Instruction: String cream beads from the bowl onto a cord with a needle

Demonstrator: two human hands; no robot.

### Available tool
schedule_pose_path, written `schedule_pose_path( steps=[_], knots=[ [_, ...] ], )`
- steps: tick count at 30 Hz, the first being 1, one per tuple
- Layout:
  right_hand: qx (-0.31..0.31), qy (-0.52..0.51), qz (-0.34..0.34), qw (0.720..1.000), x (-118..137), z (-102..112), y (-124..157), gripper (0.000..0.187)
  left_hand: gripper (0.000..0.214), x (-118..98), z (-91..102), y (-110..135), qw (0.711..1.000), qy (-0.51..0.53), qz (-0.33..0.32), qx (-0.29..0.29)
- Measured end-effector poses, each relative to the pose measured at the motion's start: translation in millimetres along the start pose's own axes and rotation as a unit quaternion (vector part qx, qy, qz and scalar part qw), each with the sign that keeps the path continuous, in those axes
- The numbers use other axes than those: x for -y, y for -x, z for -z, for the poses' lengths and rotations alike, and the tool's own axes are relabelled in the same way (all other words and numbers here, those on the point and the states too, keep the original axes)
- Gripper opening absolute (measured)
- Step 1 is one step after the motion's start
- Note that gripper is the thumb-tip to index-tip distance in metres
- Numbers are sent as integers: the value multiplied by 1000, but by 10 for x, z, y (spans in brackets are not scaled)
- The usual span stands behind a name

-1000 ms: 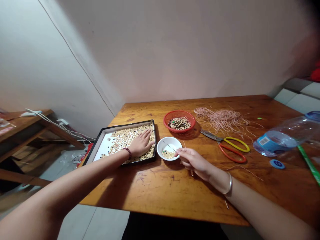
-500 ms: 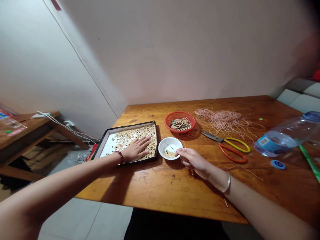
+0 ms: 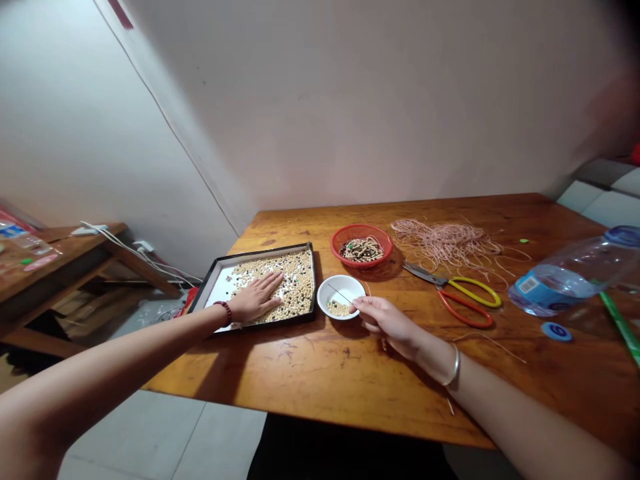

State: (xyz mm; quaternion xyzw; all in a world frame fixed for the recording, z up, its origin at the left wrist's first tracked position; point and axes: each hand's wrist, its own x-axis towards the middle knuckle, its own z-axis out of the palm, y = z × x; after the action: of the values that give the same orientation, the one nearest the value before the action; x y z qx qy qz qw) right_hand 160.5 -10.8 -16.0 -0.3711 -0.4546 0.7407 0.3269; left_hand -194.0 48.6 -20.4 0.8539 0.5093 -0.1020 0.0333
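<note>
My left hand point(image 3: 256, 299) lies flat, fingers stretched out, on loose beads point(image 3: 299, 283) in a shallow black-edged tray point(image 3: 203, 288). Most of the beads are cream, with some dark ones among them. Between thumb and fingertips, my right hand point(image 3: 383, 317) pinches a long thin needle point(image 3: 340, 292). Its free end points up and left over a small white bowl point(image 3: 360, 287), which holds a few cream and green beads point(image 3: 339, 307). A bit of thread shows by the right fingers.
Behind the bowl stands a red basket point(image 3: 334, 243) of strung beads. Pink cord point(image 3: 445, 241) lies tangled at the back. Scissors point(image 3: 467, 293) with yellow and red handles lie right of centre, near a clear bottle point(image 3: 565, 280) on its side and a blue cap point(image 3: 557, 331).
My left hand has slid to the left across the tray, uncovering beads at the right side. My right hand and the needle stay in place over the bowl.
</note>
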Motion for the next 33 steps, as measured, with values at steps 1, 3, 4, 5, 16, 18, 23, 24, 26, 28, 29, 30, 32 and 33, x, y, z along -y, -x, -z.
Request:
schedule_pose_path(
  steps=[1, 3, 4, 5, 16, 18, 23, 24, 26, 28, 29, 30, 32, 33],
  knots=[
    [-2, 2, 3, 1000, 2, -3, 0, 42, 72, 34, -7, 7, 1000, -1, 2, -2],
    [-3, 4, 5, 1000, 6, -6, 0, 42, 72, 93, -17, 26, 1000, -4, 1, -6],
    [-2, 3, 3, 1000, 7, -7, 1, 42, 73, 117, -19, 41, 1000, -5, 1, -4],
    [0, 3, -1, 1000, 7, -8, 3, 42, 74, 137, -20, 59, 1000, -7, 4, 0],
    [6, -1, -4, 1000, -40, -22, -8, 47, 77, 161, 50, 420, 997, 37, 37, 62],
    [5, 1, -5, 1000, -44, -25, -9, 47, 76, 153, 118, 463, 993, 65, 48, 85],
    [5, 5, -9, 1000, -45, -15, -2, 48, 72, 180, 340, 446, 976, 180, 97, 70],
    [5, 5, -8, 1000, -43, -14, 0, 48, 72, 194, 376, 411, 972, 201, 117, 44],
    [7, 6, -4, 1000, -38, -17, 2, 47, 71, 225, 424, 309, 963, 217, 158, -20],
    [6, 10, -4, 1000, -35, -25, 1, 47, 68, 255, 446, 175, 960, 204, 185, -52],
    [6, 11, -5, 1000, -36, -29, 0, 47, 64, 267, 453, 103, 960, 190, 195, -62],
    [6, 11, -6, 1000, -37, -33, -3, 47, 59, 276, 459, 30, 961, 174, 203, -73],
    [4, 10, -4, 1000, -41, -39, -11, 46, 48, 283, 475, -105, 962, 140, 215, -97],
    [3, 10, -2, 1000, -42, -41, -16, 45, 43, 281, 485, -165, 962, 124, 218, -106]
  ],
)
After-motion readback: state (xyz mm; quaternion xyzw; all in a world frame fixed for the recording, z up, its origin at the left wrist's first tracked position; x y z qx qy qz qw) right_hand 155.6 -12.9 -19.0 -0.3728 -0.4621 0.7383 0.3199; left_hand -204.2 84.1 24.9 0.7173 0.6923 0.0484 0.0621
